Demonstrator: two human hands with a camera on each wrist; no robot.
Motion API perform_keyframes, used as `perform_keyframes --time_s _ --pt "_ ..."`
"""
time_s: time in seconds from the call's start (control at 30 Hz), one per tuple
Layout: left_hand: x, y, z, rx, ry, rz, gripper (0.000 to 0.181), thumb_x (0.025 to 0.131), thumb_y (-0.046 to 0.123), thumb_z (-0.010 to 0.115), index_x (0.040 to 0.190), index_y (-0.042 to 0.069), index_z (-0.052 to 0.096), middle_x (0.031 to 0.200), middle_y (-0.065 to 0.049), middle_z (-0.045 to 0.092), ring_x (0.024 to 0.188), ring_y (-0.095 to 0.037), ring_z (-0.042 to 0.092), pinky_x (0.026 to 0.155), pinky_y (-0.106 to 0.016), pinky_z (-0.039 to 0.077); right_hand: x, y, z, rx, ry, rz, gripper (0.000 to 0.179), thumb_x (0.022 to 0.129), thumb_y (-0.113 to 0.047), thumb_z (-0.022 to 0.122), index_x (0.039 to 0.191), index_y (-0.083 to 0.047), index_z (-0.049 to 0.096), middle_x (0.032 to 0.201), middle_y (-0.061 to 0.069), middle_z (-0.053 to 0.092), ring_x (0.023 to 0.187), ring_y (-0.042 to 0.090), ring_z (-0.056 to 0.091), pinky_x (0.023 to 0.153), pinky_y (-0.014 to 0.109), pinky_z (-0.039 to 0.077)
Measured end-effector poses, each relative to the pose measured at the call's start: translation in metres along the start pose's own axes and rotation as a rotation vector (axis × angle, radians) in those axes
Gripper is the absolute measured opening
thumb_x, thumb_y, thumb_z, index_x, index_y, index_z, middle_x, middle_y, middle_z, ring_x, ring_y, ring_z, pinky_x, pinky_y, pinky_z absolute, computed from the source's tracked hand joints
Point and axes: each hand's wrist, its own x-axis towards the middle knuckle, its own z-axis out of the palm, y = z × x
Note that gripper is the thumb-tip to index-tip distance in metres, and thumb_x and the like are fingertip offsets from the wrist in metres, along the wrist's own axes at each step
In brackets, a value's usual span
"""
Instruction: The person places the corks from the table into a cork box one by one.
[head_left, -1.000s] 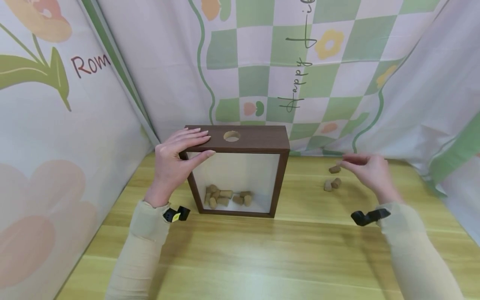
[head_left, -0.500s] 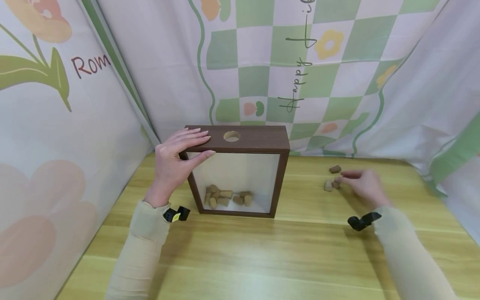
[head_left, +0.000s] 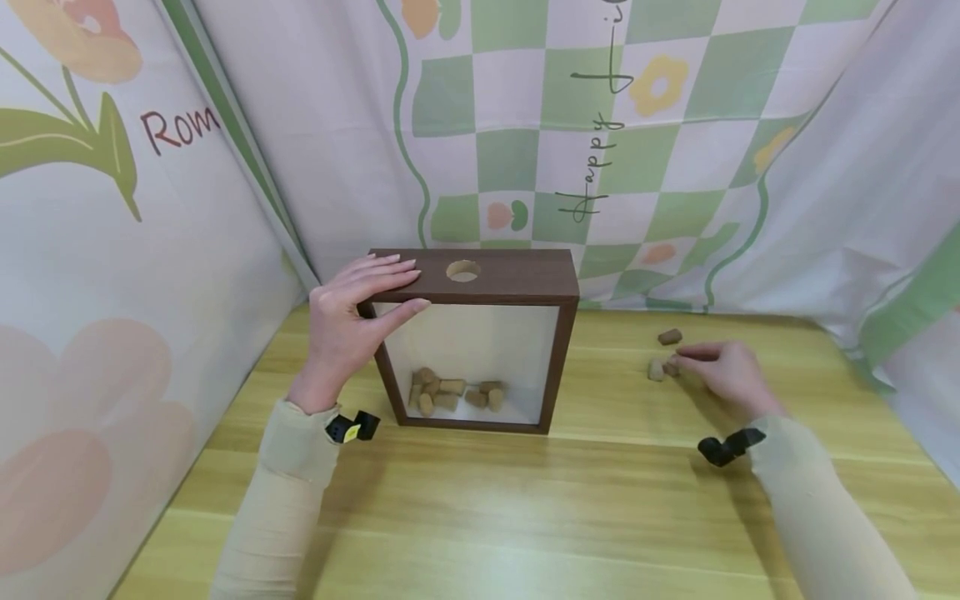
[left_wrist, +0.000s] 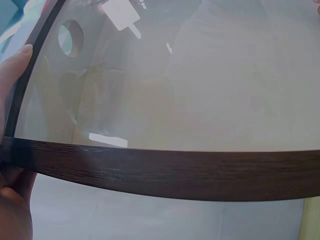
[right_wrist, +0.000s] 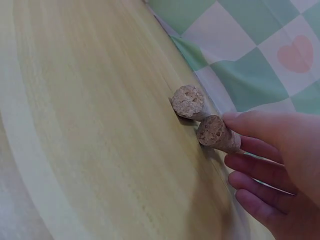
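Note:
A dark-framed shadow box (head_left: 480, 350) with a clear front and a round hole in its top stands upright on the table. Several wine corks (head_left: 450, 387) lie at its bottom. My left hand (head_left: 348, 321) grips the upper left corner, fingers over the top and thumb on the front; its thumb (left_wrist: 14, 70) also shows in the left wrist view. To the right of the box, my right hand (head_left: 727, 375) pinches a cork (right_wrist: 217, 134) between thumb and forefinger at table level. A second cork (right_wrist: 188, 101) is right beside it.
Another cork (head_left: 670, 337) lies on its side farther back on the wooden table (head_left: 480, 508). A patterned curtain (head_left: 510, 158) hangs behind the box, and a floral cloth (head_left: 150, 275) closes off the left side.
My right hand has come down and slightly toward me, from near the rear cork to one of the front pair, and has stayed there over the last half second. My left hand keeps its place.

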Motion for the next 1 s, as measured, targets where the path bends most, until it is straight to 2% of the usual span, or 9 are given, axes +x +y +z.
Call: perform_keyframes --time_s 0.5,0.77,1.0 --pt "-0.0003 0.0003 -0.0001 0.002 0.000 -0.006 0.038 0.075 0.010 0.092 0.110 0.006 0.080 0.113 -0.005 0.075 0.113 -0.025 0.068 0.109 -0.041 0.045 -0.0055 -0.0039 0.0019 -0.051 0.001 -0.017 0.062 0.098 -0.049 0.067 0.133 0.002 0.064 0.138 0.028 0.056 0.133 0.053 0.042 0.108 0.070 0.030" --pt "-0.0005 0.0006 0.0000 0.003 -0.007 -0.016 0.038 0.075 0.012 0.092 0.111 0.007 0.080 0.114 -0.004 0.075 0.114 -0.024 0.068 0.109 -0.041 0.045 -0.0082 -0.0060 0.0030 -0.043 -0.004 -0.015 0.064 0.097 -0.050 0.067 0.134 0.002 0.063 0.131 0.029 0.061 0.122 0.050 0.053 0.102 0.067 0.039" --pt "0.0000 0.0006 0.0003 0.000 -0.006 -0.011 0.038 0.075 0.012 0.092 0.111 0.007 0.080 0.113 -0.004 0.075 0.114 -0.024 0.068 0.109 -0.041 0.045 -0.0073 -0.0030 0.0038 -0.028 0.028 -0.020 0.060 0.097 -0.048 0.069 0.132 0.000 0.064 0.128 0.027 0.064 0.118 0.047 0.057 0.102 0.065 0.040"
